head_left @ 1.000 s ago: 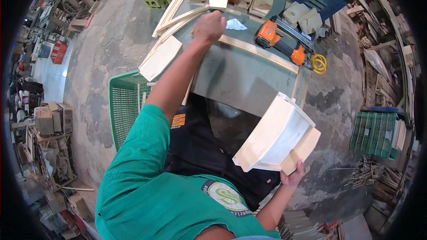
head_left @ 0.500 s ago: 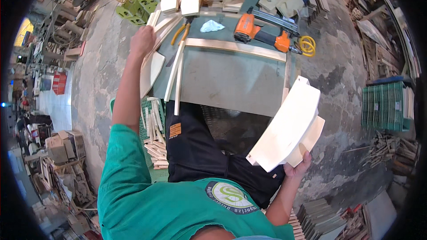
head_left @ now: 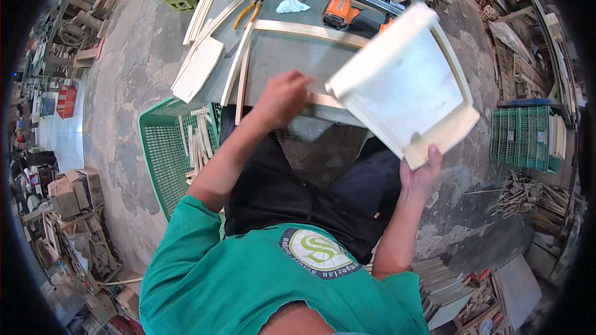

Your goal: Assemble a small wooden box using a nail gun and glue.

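Note:
My right hand (head_left: 422,170) grips the lower corner of a pale wooden box frame (head_left: 403,80) with a flat panel bottom, held tilted above the grey workbench (head_left: 285,56). My left hand (head_left: 282,96) is closed around a short light wooden strip (head_left: 320,99), whose free end reaches the near corner of the box frame. Both hands are over the front edge of the bench, above my lap.
A green mesh crate (head_left: 164,149) with wooden strips stands on the floor at my left. On the bench lie long slats (head_left: 239,68), a flat board (head_left: 198,68), an orange power drill (head_left: 341,15), yellow-handled pliers (head_left: 248,12) and a white rag (head_left: 292,5). Green crates (head_left: 524,139) are stacked at right.
My left hand has come back from the slats at the bench's left side to the front edge. My right hand has lifted the box frame up over the bench.

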### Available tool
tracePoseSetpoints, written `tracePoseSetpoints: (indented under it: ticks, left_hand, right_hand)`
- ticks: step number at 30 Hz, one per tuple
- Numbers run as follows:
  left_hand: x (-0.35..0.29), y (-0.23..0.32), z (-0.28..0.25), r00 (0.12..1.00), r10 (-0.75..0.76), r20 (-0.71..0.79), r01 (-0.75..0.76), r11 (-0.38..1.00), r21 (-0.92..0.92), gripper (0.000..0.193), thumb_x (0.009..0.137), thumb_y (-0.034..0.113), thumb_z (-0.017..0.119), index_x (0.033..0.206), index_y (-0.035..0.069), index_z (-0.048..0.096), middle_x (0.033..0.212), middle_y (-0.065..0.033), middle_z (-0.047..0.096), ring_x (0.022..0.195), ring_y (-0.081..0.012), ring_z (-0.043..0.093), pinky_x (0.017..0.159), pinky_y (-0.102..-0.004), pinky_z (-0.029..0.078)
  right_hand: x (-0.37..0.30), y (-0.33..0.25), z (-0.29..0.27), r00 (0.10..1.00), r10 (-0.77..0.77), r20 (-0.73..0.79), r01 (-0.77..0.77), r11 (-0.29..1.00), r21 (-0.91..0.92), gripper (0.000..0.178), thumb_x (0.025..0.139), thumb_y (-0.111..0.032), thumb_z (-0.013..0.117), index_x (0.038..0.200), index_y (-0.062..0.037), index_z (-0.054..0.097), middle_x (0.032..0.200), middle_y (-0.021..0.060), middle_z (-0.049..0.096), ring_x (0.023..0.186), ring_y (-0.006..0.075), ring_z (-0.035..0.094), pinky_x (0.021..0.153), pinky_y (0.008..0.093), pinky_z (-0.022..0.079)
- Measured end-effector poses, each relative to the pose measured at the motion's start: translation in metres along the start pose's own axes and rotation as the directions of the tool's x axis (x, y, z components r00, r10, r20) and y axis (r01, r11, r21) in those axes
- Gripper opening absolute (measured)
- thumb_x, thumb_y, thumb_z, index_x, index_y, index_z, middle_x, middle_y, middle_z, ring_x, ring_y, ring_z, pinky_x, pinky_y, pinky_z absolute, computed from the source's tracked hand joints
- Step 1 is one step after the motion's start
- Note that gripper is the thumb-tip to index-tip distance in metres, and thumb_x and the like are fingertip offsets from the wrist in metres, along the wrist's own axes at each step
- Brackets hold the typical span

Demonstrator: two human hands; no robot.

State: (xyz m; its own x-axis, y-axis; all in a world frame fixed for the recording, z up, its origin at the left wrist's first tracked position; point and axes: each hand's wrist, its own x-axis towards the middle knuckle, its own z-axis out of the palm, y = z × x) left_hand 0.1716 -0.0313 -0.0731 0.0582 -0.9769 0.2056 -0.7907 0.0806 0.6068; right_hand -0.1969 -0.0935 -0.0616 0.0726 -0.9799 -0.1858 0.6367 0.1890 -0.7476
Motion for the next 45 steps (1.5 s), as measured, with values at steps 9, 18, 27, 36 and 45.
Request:
tracePoseSetpoints:
  ticks: [9, 18, 27, 36, 45]
  left_hand:
    - [0.017, -0.012, -0.085, 0.921, -0.352, 0.166, 0.372, 0.671, -0.642, 0.04, 0.096, 0.008, 0.058, 0.135, 0.002, 0.059, 0.115, -0.011, 0.071, 0.11, -0.0223, 0.067, 0.099, -0.0399, 0.053]
    - [-0.024, 0.005, -0.056, 0.915, -0.367, -0.166, 0.275, 0.87, -0.409, 0.03, 0.095, 0.008, 0.068, 0.124, 0.002, 0.061, 0.106, -0.0186, 0.071, 0.103, -0.0345, 0.072, 0.087, -0.0431, 0.057]
    - [-0.046, -0.005, -0.035, 0.863, -0.484, -0.141, 0.426, 0.85, -0.311, 0.022, 0.094, 0.01, 0.069, 0.112, 0.001, 0.064, 0.096, -0.0205, 0.074, 0.094, -0.0384, 0.074, 0.08, -0.044, 0.058]
    - [-0.044, 0.007, -0.028, 0.81, -0.556, -0.187, 0.521, 0.829, -0.205, 0.023, 0.092, 0.018, 0.07, 0.109, 0.003, 0.066, 0.092, -0.021, 0.075, 0.088, -0.0411, 0.074, 0.078, -0.0463, 0.058]
    - [-0.048, 0.003, -0.026, 0.808, -0.547, -0.219, 0.5, 0.833, -0.236, 0.021, 0.093, 0.013, 0.068, 0.112, 0.004, 0.067, 0.091, -0.02, 0.074, 0.087, -0.0393, 0.074, 0.076, -0.0455, 0.057]
  right_hand:
    - [0.076, 0.077, 0.098, 0.862, -0.185, 0.472, 0.412, 0.797, -0.441, 0.086, 0.085, -0.012, 0.073, 0.159, -0.0024, 0.032, 0.146, 0.0138, 0.05, 0.135, 0.0263, 0.051, 0.116, 0.0417, 0.041]
    - [0.054, 0.092, 0.071, 0.835, -0.02, 0.549, 0.537, 0.244, -0.808, 0.047, 0.102, -0.025, 0.065, 0.14, 0.0019, 0.056, 0.126, 0.0236, 0.063, 0.119, 0.0412, 0.062, 0.103, 0.0451, 0.048]
    - [0.008, 0.08, 0.102, 0.958, -0.036, 0.286, 0.287, 0.039, -0.957, 0.026, 0.101, -0.021, 0.066, 0.11, 0.0029, 0.071, 0.096, 0.0225, 0.072, 0.092, 0.041, 0.07, 0.084, 0.0464, 0.054]
    - [0.007, 0.085, 0.095, 0.969, -0.124, 0.214, 0.23, 0.129, -0.965, 0.025, 0.096, -0.022, 0.072, 0.104, 0.002, 0.071, 0.079, 0.0193, 0.074, 0.076, 0.04, 0.074, 0.073, 0.0464, 0.056]
    - [0.006, 0.091, 0.098, 0.972, -0.116, 0.206, 0.221, 0.144, -0.964, 0.026, 0.095, -0.022, 0.073, 0.095, 0.0035, 0.065, 0.079, 0.02, 0.073, 0.076, 0.0399, 0.073, 0.072, 0.0476, 0.056]
